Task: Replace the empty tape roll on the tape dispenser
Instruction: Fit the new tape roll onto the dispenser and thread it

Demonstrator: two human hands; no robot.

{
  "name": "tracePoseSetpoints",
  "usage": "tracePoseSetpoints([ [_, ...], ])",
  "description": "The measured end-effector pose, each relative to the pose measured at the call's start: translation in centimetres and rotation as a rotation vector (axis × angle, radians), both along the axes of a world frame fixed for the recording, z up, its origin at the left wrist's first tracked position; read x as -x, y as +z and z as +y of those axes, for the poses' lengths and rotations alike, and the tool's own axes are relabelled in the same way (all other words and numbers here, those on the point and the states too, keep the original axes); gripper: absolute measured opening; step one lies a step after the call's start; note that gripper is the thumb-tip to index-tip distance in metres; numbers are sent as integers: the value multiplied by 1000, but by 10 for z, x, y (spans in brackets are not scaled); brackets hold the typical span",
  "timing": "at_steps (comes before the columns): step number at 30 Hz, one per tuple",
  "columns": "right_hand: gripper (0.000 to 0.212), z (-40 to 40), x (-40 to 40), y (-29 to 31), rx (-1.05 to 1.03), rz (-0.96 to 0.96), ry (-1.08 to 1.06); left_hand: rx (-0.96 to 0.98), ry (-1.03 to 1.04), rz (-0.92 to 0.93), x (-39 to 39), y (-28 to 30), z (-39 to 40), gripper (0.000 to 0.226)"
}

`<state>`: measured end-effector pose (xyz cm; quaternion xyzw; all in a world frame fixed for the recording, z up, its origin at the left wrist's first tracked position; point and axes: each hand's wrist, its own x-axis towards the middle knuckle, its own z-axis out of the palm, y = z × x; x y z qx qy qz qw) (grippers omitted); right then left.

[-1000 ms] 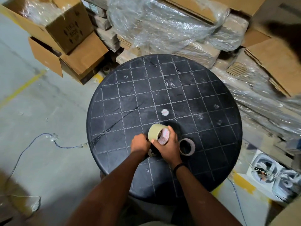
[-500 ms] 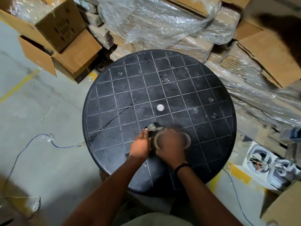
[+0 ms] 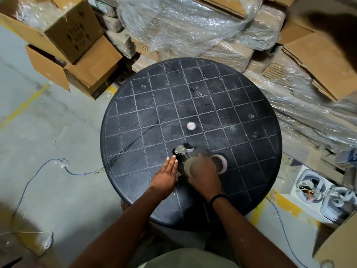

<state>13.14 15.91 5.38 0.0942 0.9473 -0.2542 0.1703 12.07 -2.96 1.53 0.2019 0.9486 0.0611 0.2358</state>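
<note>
From my feed, far left shows a concrete floor (image 3: 48,151) with a thin blue cable (image 3: 29,182) trailing across it, and open cardboard boxes (image 3: 77,53) stacked above. Moving right, I see the round black table (image 3: 241,136) with its grid of pale lines. My left hand (image 3: 167,175) lies flat on the near part of the tabletop, fingers straight and together, holding nothing, its fingertips just beside the tape dispenser (image 3: 180,150), whose metal plate catches the light. Just right of that, my right hand (image 3: 204,175) is curled over the new tape roll (image 3: 189,167), gripping it from above against the dispenser's dark body. Touching or just beside that hand, the empty tape roll (image 3: 219,163) lies flat on the table. Farther right, plastic-wrapped cartons (image 3: 301,105) are piled up.
</note>
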Motion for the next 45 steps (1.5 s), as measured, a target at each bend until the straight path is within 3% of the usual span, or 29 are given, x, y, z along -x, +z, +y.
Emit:
tracePoseSetpoints([
  [5, 117, 1, 2, -6, -37, -33, 11, -27, 2, -13, 7, 2, -2, 72],
  [9, 131, 5, 4, -5, 5, -55, 32, -280, 132, -83, 13, 5, -5, 80],
  [12, 128, 7, 5, -1, -10, 24, 14, -430, 348, -69, 18, 9, -6, 75],
  [17, 84, -6, 32, 14, -149, 207, 276, -352, 331, -6, 29, 18, 4, 51],
  [20, 68, -25, 57, 14, -199, 235, 455, -353, 485, 36, 36, 20, 10, 24],
  [23, 66, -42, 65, -1, -274, 169, 565, -285, 572, 55, 42, 20, 14, 15],
  [27, 63, -47, 58, -23, -316, -16, 583, -331, 740, 41, 46, 20, 19, 20],
  [30, 63, -47, 56, -26, -331, -23, 572, -318, 760, 49, 48, 20, 21, 21],
  [34, 65, -46, 59, -23, -340, -55, 600, -300, 762, 109, 51, 14, 16, 40],
  [40, 64, -47, 60, -22, -323, -86, 590, -361, 843, 23, 64, 20, 9, 43],
  [43, 63, -48, 62, -21, -312, -127, 567, -294, 1013, 9, 64, 13, -6, 28],
  [45, 63, -49, 61, -19, -311, -146, 546, -231, 1125, -71, 59, 6, -36, 34],
])
